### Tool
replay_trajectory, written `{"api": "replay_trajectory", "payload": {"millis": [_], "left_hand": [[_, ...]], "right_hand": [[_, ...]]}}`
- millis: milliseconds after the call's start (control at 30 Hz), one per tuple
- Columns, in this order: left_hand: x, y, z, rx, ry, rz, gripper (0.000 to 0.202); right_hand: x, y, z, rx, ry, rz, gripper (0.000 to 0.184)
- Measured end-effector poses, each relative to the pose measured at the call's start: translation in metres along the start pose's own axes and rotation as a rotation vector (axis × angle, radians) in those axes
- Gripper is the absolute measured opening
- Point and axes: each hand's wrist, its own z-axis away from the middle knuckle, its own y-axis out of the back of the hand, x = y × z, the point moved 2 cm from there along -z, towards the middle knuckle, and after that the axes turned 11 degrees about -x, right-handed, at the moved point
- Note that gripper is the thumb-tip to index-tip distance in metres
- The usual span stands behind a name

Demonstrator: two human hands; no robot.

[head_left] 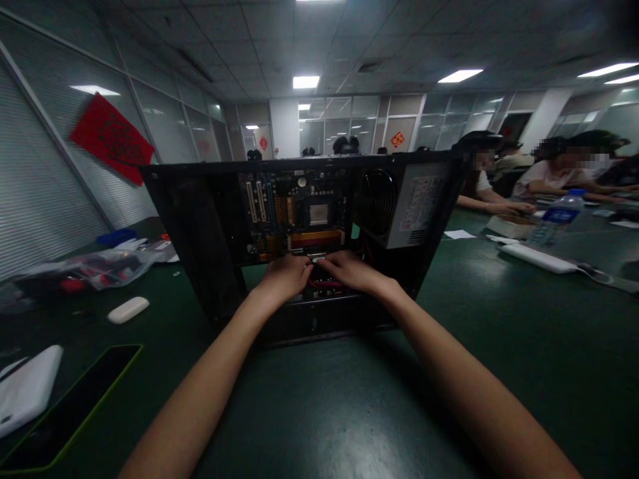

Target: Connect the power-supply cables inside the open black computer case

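Observation:
An open black computer case (200,226) lies on its side on the dark green table (349,412), with the motherboard (294,216) facing me and the power supply (417,203) at its right. Both my hands reach into the case's lower edge. My left hand (284,276) and my right hand (349,269) are closed, fingertips meeting on a small connector or cable end below the board. Red cables (324,284) show between the hands. What exactly the fingers pinch is too small to name.
A white oval object (128,310) and a plastic bag of parts (107,266) lie at left, a black mat (64,412) and a white item (24,392) at near left. A water bottle (554,223) and white power strip (536,258) are at right, where other people sit.

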Motion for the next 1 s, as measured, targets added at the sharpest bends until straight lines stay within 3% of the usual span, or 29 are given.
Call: {"api": "replay_trajectory", "payload": {"millis": [167,267,400,500,733,1000], "left_hand": [[-0.007,0.008,-0.003,0.113,-0.027,0.164,0.05],[-0.014,0.013,-0.003,0.161,-0.051,0.333,0.047],[-0.019,0.021,0.001,0.014,-0.093,0.589,0.049],[-0.016,0.031,0.008,-0.054,-0.165,0.738,0.05],[-0.004,0.048,0.021,-0.083,-0.277,0.922,0.052],[0.013,0.05,0.032,-0.213,-0.363,1.007,0.059]], "right_hand": [[-0.001,0.008,0.004,0.255,-0.039,-0.36,0.063],[0.002,0.011,0.004,0.332,-0.072,-0.563,0.068],[-0.003,0.012,0.005,0.343,-0.085,-0.765,0.07],[-0.018,0.018,0.009,0.359,-0.025,-0.802,0.069],[-0.058,0.038,0.027,0.546,0.101,-0.739,0.069],[-0.059,0.055,0.036,0.661,0.124,-0.815,0.063]]}}
